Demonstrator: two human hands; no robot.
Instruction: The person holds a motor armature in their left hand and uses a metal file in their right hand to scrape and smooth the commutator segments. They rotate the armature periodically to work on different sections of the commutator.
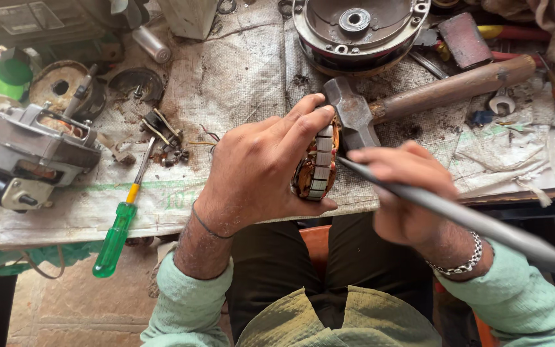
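Head cam view: left hand (258, 170) is wrapped around a small motor stator (316, 170) with copper windings, held just above the desk (239, 71) edge, dead centre. Right hand (406, 193) is closed on a long grey rod (457, 215), its tip touching the stator. Hammer (419, 96) lies at 1 o'clock, just behind the stator. Green screwdriver (120, 225) at 9 o'clock, grey motor (36, 151) further left, round housing (358, 29) at 12.
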